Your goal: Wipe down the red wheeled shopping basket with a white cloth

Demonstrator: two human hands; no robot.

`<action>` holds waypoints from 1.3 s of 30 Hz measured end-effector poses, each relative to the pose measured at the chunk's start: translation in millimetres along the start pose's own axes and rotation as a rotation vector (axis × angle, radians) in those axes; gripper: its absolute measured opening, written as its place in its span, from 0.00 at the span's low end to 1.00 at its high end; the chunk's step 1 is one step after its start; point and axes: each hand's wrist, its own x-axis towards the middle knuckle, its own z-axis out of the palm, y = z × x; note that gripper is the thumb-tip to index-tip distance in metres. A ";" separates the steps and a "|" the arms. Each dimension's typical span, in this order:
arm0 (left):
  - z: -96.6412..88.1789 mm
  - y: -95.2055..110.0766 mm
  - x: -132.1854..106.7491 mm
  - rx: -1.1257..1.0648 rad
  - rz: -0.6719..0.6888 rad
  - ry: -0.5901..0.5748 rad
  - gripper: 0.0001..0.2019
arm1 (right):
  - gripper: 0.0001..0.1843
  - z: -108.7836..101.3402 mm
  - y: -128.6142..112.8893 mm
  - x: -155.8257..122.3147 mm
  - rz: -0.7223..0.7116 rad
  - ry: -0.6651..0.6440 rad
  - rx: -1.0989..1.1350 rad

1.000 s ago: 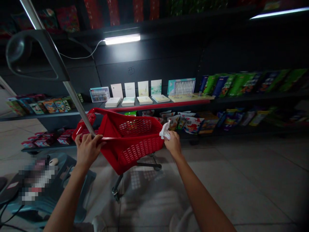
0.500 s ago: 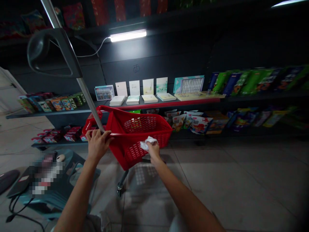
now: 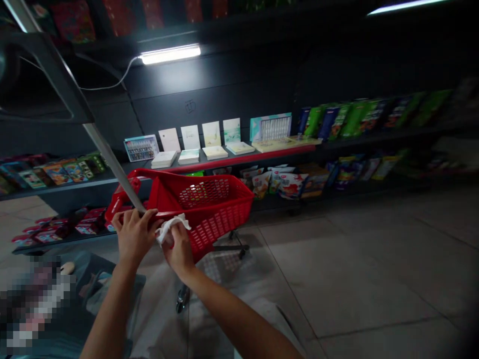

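A red plastic shopping cart [image 3: 228, 215] with perforated basket walls stands before me on small wheels. My left hand [image 3: 134, 235] is closed over its near rim at the handle end, beside the foot of a metal pole [image 3: 114, 162]. Crumpled in my right hand [image 3: 180, 253] is a white cloth or tissue [image 3: 175, 224], which lies against the cart's near side just below the rim. Both hands are close together there. Whether the pole is fixed to the cart, I cannot tell, since my left fingers hide its foot.
Behind the cart runs a dark shelf [image 3: 213, 163] with books [image 3: 190, 155], boxed sets and snack bags [image 3: 294, 184]. A lit tube lamp [image 3: 171, 54] hangs above. At lower left is a blue-grey plastic stool [image 3: 82, 309] with things on it. Tiled floor [image 3: 337, 279] extends right.
My right hand has moved left along the cart's side with the white cloth, ending beside my left hand. The left hand keeps its hold on the rim. The view has turned somewhat right.
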 end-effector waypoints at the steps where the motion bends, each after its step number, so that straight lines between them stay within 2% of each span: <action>1: 0.8 -0.5 0.9 0.000 0.007 0.004 0.19 | 0.22 -4.2 3.0 1.2 -0.013 -0.054 -0.055; 7: 8.0 -2.8 6.2 -0.058 0.009 0.056 0.20 | 0.19 -57.7 40.2 14.7 -0.119 -0.403 -0.374; 10: 10.4 -1.1 8.7 -0.080 -0.029 0.052 0.18 | 0.20 -93.6 67.1 24.9 -0.070 -0.440 -0.410; 13: 10.8 1.9 11.0 -0.075 -0.039 0.050 0.16 | 0.22 -136.7 100.3 37.4 0.037 -0.297 -0.420; 17: 9.6 5.2 12.3 -0.048 0.023 0.069 0.18 | 0.19 -191.5 151.5 49.8 0.324 0.082 -0.360; 19: 9.5 6.3 12.2 -0.033 0.043 0.076 0.19 | 0.24 -208.3 173.2 53.6 0.460 0.280 -0.310; 21: 9.6 7.1 12.0 -0.019 0.041 0.083 0.19 | 0.29 -213.5 187.7 57.0 0.544 0.408 -0.270; 24: 9.0 8.5 11.8 -0.010 0.030 0.077 0.18 | 0.28 -197.6 194.6 60.5 0.664 0.533 -0.155; 27: 7.8 10.3 11.7 -0.001 0.015 0.049 0.18 | 0.23 -157.7 188.2 56.0 0.768 0.605 -0.035; 31: 7.9 12.0 11.0 0.004 -0.009 0.028 0.18 | 0.20 -85.8 160.1 34.9 0.832 0.548 0.115; 34: 7.9 12.8 10.3 -0.015 -0.023 0.018 0.18 | 0.20 -37.8 117.5 19.8 0.852 0.438 0.281; 36: 6.9 13.5 9.8 -0.024 -0.033 0.012 0.17 | 0.21 -17.7 80.6 14.6 0.750 0.357 0.334; 37: 6.2 13.9 9.5 -0.027 -0.037 0.010 0.17 | 0.21 -12.0 61.7 13.3 0.646 0.306 0.328; 39: 4.6 15.0 8.7 -0.030 -0.040 -0.001 0.17 | 0.22 -8.1 28.4 11.4 0.350 0.162 0.262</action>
